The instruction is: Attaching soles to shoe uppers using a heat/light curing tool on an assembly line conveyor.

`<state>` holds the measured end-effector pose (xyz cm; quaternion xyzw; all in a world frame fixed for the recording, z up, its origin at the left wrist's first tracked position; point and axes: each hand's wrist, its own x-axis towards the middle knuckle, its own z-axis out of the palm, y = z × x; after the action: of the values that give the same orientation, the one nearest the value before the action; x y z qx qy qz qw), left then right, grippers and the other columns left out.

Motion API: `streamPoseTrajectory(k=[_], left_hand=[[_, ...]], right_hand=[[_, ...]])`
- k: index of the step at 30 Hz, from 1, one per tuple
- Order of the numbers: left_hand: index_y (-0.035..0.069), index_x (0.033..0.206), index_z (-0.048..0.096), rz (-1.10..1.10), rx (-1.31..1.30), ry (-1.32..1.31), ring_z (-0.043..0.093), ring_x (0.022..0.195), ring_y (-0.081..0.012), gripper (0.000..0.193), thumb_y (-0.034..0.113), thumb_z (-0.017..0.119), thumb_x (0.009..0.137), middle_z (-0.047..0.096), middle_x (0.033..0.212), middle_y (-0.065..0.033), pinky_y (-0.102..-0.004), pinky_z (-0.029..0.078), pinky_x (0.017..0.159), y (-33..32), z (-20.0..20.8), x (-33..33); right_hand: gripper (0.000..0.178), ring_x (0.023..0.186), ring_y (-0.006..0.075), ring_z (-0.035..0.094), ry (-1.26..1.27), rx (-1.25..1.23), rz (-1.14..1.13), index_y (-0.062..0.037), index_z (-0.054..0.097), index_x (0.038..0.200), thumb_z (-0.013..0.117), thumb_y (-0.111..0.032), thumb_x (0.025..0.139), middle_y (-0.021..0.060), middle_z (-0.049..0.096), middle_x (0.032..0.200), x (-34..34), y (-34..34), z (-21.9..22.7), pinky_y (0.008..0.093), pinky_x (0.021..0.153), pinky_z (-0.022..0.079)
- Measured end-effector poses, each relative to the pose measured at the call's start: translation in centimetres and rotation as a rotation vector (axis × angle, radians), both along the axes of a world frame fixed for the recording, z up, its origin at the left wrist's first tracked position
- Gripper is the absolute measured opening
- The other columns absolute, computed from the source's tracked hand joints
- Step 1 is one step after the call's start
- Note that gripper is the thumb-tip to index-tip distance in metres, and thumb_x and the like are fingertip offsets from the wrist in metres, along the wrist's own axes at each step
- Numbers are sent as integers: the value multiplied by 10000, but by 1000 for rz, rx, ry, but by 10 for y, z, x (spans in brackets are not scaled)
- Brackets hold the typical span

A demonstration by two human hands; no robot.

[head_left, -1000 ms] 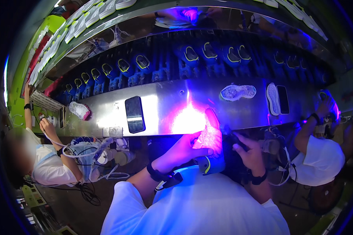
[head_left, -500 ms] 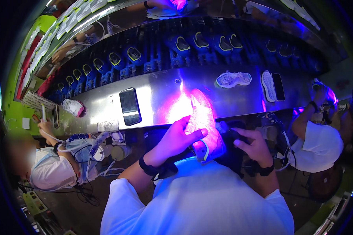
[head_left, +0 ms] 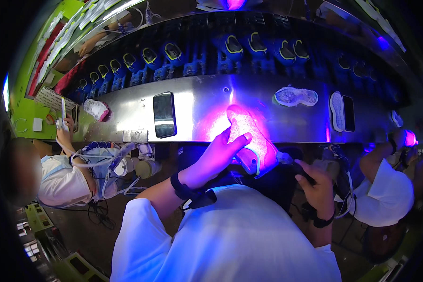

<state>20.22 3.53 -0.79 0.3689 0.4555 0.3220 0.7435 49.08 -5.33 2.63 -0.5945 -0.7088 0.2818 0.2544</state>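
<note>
My left hand [head_left: 219, 157] grips a shoe upper [head_left: 253, 134] by its side, thumb across the top. The shoe points away from me, its collar towards my body, and glows pink under purple light. In my right hand [head_left: 319, 190] is a dark-handled brush [head_left: 305, 172], its pale end close to the right side of the shoe's heel. Whether the brush touches the shoe I cannot tell. The shoe is held at the near edge of a metal bench [head_left: 192, 94].
A phone [head_left: 164, 115] lies left of the shoe; a white sole [head_left: 296, 97] lies to its right. Farther right are another sole [head_left: 336, 111] and phone [head_left: 348, 113]. Several dark shoes [head_left: 232, 44] line the rack behind. Co-workers sit left [head_left: 63, 178] and right [head_left: 383, 183].
The whole view has shifted slightly. The shoe's toe has swung left relative to the bench, and my right hand with the brush has come nearer my body.
</note>
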Motion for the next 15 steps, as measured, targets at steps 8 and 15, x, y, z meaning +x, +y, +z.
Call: streamPoseTrajectory(k=[8, 15], left_hand=[[17, 1409, 466, 91, -498, -527, 695, 1091, -331, 520, 396, 525, 1058, 662, 1139, -156, -492, 609, 934, -15, -15, -2], [46, 1446, 450, -112, -820, -1105, 678, 1118, -323, 552, 446, 472, 1067, 629, 1282, -198, -470, 582, 989, -23, -34, -2]], right_hand=[[443, 654, 269, 585, -15, 102, 139, -98, 699, 1261, 747, -25, 826, 127, 619, 782, -1, 35, 34, 341, 628, 458], [431, 683, 227, 609, 73, 114, 148, -82, 699, 1258, 741, -17, 833, 120, 634, 802, -3, 44, 21, 318, 660, 481]])
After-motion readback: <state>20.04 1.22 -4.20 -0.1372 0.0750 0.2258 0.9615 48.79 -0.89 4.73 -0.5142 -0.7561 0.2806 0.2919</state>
